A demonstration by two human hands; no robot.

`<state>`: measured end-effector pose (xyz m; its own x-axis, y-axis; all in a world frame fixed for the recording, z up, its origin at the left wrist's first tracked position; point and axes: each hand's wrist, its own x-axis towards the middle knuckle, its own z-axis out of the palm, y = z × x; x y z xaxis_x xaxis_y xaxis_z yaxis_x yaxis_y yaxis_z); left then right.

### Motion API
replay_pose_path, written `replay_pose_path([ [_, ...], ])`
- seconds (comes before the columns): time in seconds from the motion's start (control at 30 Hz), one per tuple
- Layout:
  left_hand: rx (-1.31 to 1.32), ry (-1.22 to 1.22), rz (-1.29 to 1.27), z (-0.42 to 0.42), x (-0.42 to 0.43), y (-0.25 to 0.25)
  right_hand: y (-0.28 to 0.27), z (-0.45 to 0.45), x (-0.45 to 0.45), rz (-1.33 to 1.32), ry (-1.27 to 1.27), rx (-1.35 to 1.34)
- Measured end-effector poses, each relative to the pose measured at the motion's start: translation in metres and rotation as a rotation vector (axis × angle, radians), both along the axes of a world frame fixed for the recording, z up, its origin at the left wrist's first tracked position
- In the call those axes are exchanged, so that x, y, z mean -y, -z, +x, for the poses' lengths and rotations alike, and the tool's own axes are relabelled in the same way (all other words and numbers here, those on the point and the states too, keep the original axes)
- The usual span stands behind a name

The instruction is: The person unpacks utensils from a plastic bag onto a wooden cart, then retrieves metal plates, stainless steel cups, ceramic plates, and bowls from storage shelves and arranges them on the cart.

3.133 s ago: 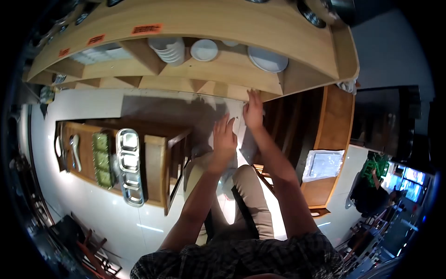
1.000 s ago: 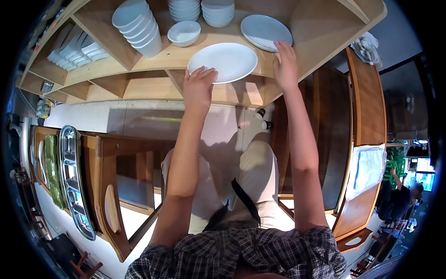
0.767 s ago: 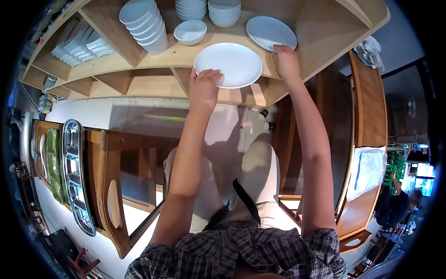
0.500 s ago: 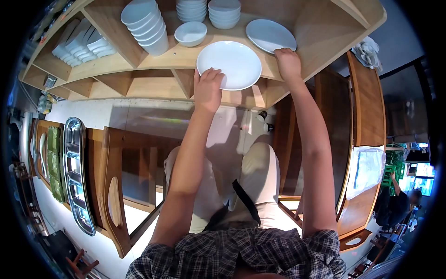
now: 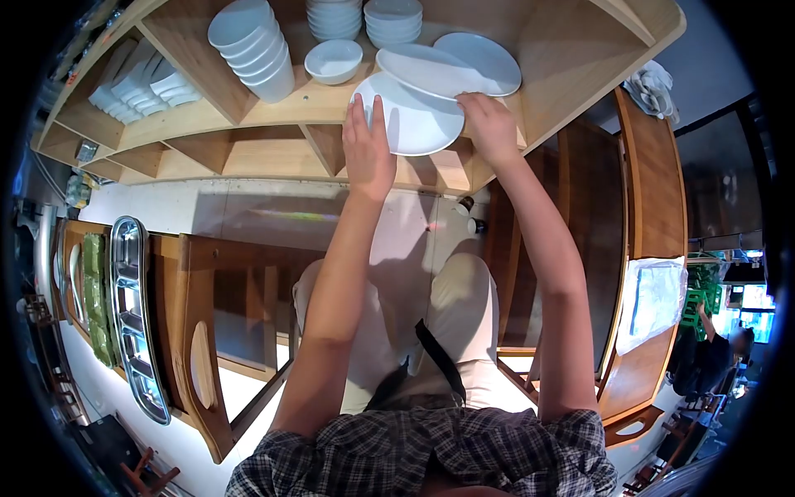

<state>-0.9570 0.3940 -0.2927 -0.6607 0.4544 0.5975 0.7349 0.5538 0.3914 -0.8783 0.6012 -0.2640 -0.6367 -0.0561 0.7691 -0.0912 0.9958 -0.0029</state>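
Three white plates, shown together at the front of a wooden shelf unit (image 5: 571, 62). The held plate (image 5: 422, 69) is gripped at its near right edge by the right hand (image 5: 490, 128), its thumb and fingers closed on the rim; it is tilted, overlapping the other two in view. The near plate (image 5: 426, 128) is set below it, partly out past the shelf edge. The left hand (image 5: 368, 153) is placed at the near plate's left rim, fingers straight and slightly parted; whether the rim is gripped cannot be told. The rear plate (image 5: 497, 62) is kept to the right, partly covered by the held plate.

Further stock, same compartment: one tall stack of white cups (image 5: 269, 79), one single bowl (image 5: 333, 62) and two bowl stacks (image 5: 393, 25). White angular dishes (image 5: 137, 79) are stored in the next compartment to the left.

Lower left: one divided metal tray (image 5: 127, 273), placed beside a green tray (image 5: 98, 298). Right: one plastic-wrapped package (image 5: 650, 298), laid on a wooden surface. Far right: one person in dark clothing (image 5: 704, 360), seen near a green crate (image 5: 694, 306).
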Motion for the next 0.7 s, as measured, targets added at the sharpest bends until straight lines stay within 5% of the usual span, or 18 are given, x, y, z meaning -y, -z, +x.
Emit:
replay_pose_path([
  [0.7,-0.031,0.032,-0.092,0.001,0.003,0.006,0.013,0.020,0.032,0.026,-0.302,0.223],
])
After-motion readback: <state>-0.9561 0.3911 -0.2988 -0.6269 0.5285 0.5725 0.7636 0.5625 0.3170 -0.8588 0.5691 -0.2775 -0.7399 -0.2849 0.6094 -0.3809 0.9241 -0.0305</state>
